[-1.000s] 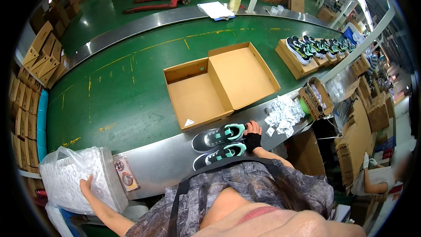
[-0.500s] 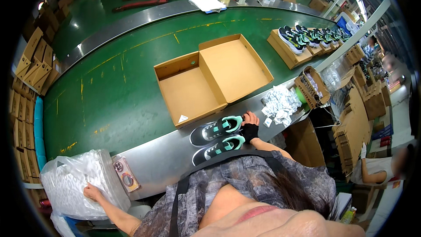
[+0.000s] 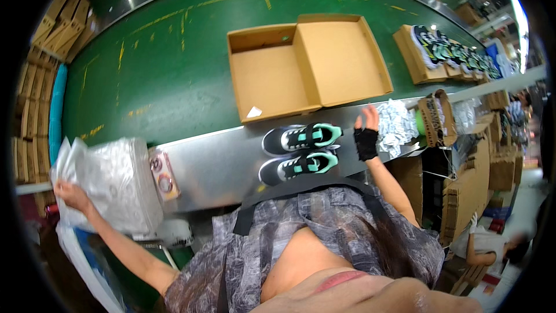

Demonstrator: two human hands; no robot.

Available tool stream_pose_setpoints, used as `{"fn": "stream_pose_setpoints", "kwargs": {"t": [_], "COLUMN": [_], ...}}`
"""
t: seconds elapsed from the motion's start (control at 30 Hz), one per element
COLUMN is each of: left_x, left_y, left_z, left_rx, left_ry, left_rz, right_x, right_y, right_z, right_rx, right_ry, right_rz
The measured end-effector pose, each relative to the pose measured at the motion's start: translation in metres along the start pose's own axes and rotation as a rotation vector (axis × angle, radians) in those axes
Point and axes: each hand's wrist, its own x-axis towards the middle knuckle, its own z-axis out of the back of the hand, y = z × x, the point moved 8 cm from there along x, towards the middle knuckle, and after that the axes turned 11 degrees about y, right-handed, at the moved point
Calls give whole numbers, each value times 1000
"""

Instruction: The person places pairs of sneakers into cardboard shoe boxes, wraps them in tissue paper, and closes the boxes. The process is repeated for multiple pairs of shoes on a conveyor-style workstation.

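Observation:
A pair of black, white and mint sneakers (image 3: 300,152) lies side by side on the metal ledge (image 3: 220,165) in front of me. My right hand (image 3: 366,132), in a black fingerless glove, hovers just right of the shoes with its fingers apart and nothing in it, next to a pile of small white packets (image 3: 397,124). An open, empty cardboard shoe box (image 3: 307,64) with its lid folded back sits on the green belt (image 3: 168,81) behind the shoes. Far to the left, my left hand (image 3: 69,194) grips the edge of a clear plastic bag of white sheets (image 3: 110,182).
A small tray with two round rolls (image 3: 162,174) sits beside the bag. More sneakers in an open box (image 3: 434,49) ride the belt at the right. A cardboard holder (image 3: 437,119) stands past the packets. Stacked flat cartons (image 3: 35,81) line the left. Another person (image 3: 492,243) crouches at lower right.
My right hand has lifted off the sneakers' toe end and moved right toward the packets. My left hand stays on the plastic bag. The view has shifted closer to the ledge.

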Motion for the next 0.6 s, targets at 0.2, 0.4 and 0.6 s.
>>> {"fn": "stream_pose_setpoints", "kwargs": {"t": [0.2,0.4,0.6], "left_x": [-83,-196,-225], "left_y": [-312,-541,-575], "left_z": [-7,-53,-61], "left_rx": [-724,-1836,-827], "left_ry": [343,1213,645], "left_rz": [-331,-56,-909], "right_x": [61,108,148], "right_y": [146,164,-25], "right_z": [-29,-72,-44], "right_rx": [411,1159,910], "right_ry": [432,487,-241], "right_rz": [398,-172,-370]}}
